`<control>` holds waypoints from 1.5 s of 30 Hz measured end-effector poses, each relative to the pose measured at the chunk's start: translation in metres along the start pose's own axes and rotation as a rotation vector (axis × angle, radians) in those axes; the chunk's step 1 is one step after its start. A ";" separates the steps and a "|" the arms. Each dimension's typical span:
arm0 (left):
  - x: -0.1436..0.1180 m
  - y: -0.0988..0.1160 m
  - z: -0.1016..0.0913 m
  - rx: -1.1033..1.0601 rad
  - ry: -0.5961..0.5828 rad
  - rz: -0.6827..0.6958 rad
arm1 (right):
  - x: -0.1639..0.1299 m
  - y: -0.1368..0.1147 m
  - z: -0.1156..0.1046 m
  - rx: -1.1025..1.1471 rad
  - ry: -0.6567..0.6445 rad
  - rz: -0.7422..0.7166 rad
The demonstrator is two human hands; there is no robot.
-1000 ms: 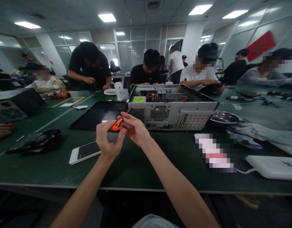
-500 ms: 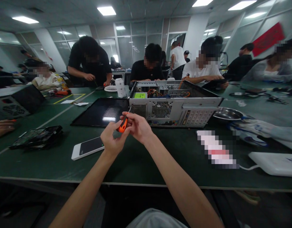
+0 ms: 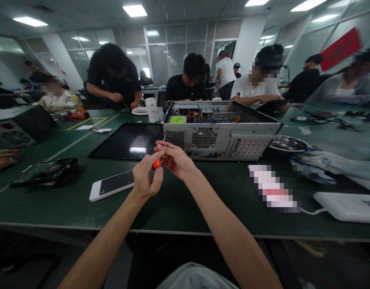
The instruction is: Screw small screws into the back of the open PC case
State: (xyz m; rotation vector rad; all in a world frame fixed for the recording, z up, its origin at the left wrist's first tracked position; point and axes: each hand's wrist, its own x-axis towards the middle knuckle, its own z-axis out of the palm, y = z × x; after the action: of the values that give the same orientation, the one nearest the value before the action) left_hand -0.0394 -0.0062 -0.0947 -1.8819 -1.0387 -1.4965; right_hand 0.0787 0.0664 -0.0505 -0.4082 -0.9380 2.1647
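Both your hands are on the orange-handled screwdriver, held above the desk just in front of the open PC case. Right hand: fingers wrapped around the handle from the far side, thumb on top. Left hand: fingers pinching the near end of the handle. The metal shaft sticks up and away from you; the tip sits in front of the case's rear panel, near the left vent grille. Can't tell if the tip touches the case.

Case lies on its side, open face up, wiring and a green-labelled part visible inside. Black side panel lies flat on the desk to the left of the case, touching it. White-edged smartphone lies screen up, just left of your left hand. Further left: a dark circuit board. Right of the case: a steel bowl; a white flat device with a cable sits near the desk edge.

Other people work at the far side of the desk; another person's hand rests at the left edge.
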 end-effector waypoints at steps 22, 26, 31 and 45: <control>0.000 0.000 0.002 0.048 0.120 -0.061 | 0.001 -0.001 -0.005 -0.010 -0.032 -0.044; 0.001 0.000 0.003 0.105 0.124 -0.048 | 0.001 -0.001 -0.004 -0.013 -0.025 -0.069; -0.002 -0.007 0.006 0.127 0.211 -0.068 | -0.003 -0.003 -0.001 -0.019 -0.066 -0.018; 0.001 -0.001 0.000 0.155 0.141 -0.047 | -0.002 -0.001 -0.003 -0.023 -0.050 -0.049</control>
State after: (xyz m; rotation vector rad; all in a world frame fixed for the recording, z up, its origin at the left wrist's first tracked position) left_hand -0.0403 -0.0048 -0.0936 -1.6320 -1.1059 -1.5052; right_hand 0.0818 0.0667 -0.0520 -0.3400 -0.9916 2.1300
